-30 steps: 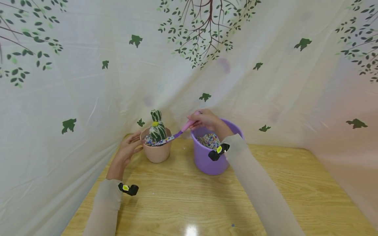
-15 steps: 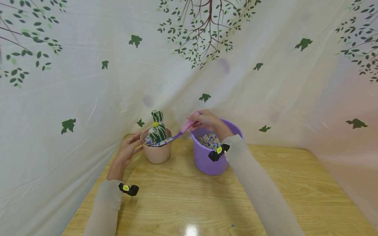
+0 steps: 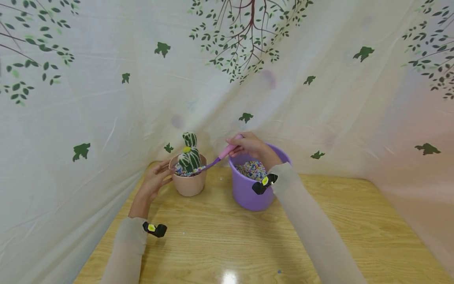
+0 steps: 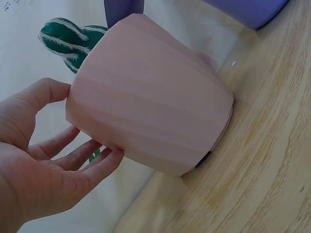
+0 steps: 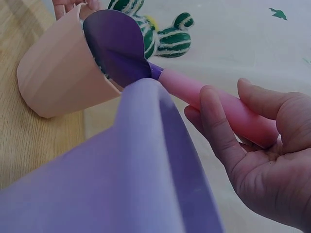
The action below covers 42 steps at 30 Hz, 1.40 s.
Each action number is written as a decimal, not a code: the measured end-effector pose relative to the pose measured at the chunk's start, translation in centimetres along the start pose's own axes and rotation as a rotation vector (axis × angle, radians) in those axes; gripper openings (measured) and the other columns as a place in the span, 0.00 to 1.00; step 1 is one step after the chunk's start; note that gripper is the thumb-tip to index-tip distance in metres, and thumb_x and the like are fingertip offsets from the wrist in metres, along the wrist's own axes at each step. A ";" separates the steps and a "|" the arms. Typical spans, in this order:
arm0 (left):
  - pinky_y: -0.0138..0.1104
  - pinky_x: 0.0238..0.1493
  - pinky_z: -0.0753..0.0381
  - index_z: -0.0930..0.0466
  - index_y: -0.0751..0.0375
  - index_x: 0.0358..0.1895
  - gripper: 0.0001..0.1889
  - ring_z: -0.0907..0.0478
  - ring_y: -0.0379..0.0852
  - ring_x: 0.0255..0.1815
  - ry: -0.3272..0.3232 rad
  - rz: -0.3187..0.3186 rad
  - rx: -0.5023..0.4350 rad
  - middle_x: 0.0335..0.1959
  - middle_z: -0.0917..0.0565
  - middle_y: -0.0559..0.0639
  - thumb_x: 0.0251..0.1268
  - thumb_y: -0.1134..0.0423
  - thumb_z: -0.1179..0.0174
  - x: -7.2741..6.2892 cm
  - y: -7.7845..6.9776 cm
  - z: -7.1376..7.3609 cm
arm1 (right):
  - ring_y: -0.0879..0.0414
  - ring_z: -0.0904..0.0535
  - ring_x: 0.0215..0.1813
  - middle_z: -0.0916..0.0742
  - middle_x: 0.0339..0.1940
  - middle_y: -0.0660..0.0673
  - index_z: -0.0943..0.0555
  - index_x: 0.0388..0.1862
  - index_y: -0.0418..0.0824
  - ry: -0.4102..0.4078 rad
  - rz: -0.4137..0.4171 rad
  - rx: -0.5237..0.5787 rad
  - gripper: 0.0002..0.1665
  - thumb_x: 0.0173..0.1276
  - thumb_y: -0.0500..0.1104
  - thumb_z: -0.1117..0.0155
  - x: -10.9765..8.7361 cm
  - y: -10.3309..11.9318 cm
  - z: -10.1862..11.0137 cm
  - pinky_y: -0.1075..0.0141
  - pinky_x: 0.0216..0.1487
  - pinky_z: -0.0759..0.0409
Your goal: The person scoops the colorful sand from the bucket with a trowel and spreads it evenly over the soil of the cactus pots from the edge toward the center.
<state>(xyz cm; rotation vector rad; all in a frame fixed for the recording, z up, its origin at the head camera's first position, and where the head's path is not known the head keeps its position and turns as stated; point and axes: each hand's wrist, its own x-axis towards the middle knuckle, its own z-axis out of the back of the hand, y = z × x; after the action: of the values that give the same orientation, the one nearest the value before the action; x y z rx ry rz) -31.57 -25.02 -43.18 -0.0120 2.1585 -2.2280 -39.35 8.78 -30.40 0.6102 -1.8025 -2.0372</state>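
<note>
Cactus (image 3: 190,159) shifted slightly rightward, right hand (image 3: 251,146) gripping trowel (image 5: 119,48), left hand (image 3: 154,180) loosely spread against pot (image 3: 189,186)

A left hand (image 4: 51,182) rests thumb and fingertips against a tapered, faceted, pale pink pot (image 4: 150,97) on a light wood-grain table (image 4: 262,131); a green, white-striped cactus (image 4: 60,39) and a dark purple blade (image 4: 124,10) show beyond the pot's rim, a purple container (image 4: 255,8) nearby.

A creased, whitish sheet (image 3: 205,90) surrounds the back and sides, printed with brown, leafy branches (image 3: 253,17) and scattered dark green leaf shapes (image 3: 162,49). Before it spreads a yellowish-brown wood-grain tabletop (image 3: 213,240), where a white glare (image 3: 229,277) shines.
</note>
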 end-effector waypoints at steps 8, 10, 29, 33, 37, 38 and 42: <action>0.48 0.76 0.31 0.45 0.55 0.82 0.33 0.31 0.46 0.69 0.013 0.036 -0.014 0.79 0.39 0.62 0.78 0.63 0.45 -0.2 -0.2 0.0 | 0.55 0.12 0.27 0.08 0.27 0.42 0.20 0.38 0.34 -0.035 -0.003 0.015 0.10 0.79 0.39 0.42 0.0 -0.4 0.0 0.64 0.36 0.10; 0.48 0.76 0.31 0.44 0.56 0.81 0.32 0.30 0.45 0.68 0.008 0.037 -0.013 0.79 0.39 0.62 0.78 0.63 0.46 -0.1 -0.2 0.0 | 0.55 0.12 0.27 0.08 0.27 0.42 0.20 0.38 0.34 -0.033 0.001 0.014 0.10 0.79 0.39 0.42 0.0 -0.4 0.0 0.64 0.36 0.10; 0.41 0.73 0.26 0.37 0.64 0.77 0.30 0.24 0.30 0.53 -0.038 0.046 -0.072 0.56 0.24 0.40 0.77 0.62 0.43 0.1 -0.2 -0.1 | 0.56 0.13 0.27 0.08 0.27 0.43 0.24 0.46 0.28 -0.047 0.019 0.029 0.18 0.80 0.46 0.43 0.1 -1.0 -0.2 0.66 0.34 0.11; 0.39 0.72 0.25 0.37 0.63 0.77 0.30 0.23 0.28 0.53 -0.046 0.042 -0.078 0.53 0.22 0.36 0.77 0.60 0.43 0.1 -0.1 0.0 | 0.56 0.13 0.28 0.08 0.28 0.44 0.23 0.42 0.31 -0.060 0.026 0.038 0.17 0.80 0.47 0.42 0.1 -1.0 -0.3 0.64 0.36 0.11; 0.44 0.75 0.29 0.37 0.63 0.77 0.31 0.21 0.27 0.51 -0.042 0.036 -0.095 0.51 0.21 0.34 0.76 0.59 0.41 0.1 -0.2 0.0 | 0.56 0.12 0.28 0.08 0.27 0.44 0.23 0.46 0.29 -0.076 0.025 0.041 0.20 0.79 0.48 0.42 0.1 -1.0 -0.3 0.63 0.37 0.10; 0.45 0.76 0.30 0.37 0.63 0.77 0.31 0.21 0.27 0.50 -0.042 0.036 -0.101 0.51 0.20 0.34 0.76 0.59 0.40 0.1 -0.2 0.0 | 0.56 0.12 0.28 0.08 0.27 0.44 0.24 0.48 0.27 -0.079 0.025 0.042 0.21 0.79 0.48 0.42 0.1 -0.9 -0.3 0.64 0.37 0.11; 0.46 0.76 0.31 0.37 0.61 0.78 0.31 0.21 0.27 0.49 -0.050 0.047 -0.113 0.58 0.20 0.41 0.76 0.59 0.41 0.0 -0.3 0.1 | 0.55 0.12 0.28 0.08 0.27 0.44 0.25 0.47 0.27 -0.081 0.027 0.051 0.21 0.79 0.47 0.41 0.0 -0.7 -0.4 0.65 0.35 0.11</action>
<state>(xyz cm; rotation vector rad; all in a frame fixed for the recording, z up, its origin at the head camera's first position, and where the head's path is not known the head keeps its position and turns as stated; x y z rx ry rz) -31.54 -25.11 -42.88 -0.0201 2.2320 -2.0558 -39.14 8.54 -31.16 0.5219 -1.9038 -2.0311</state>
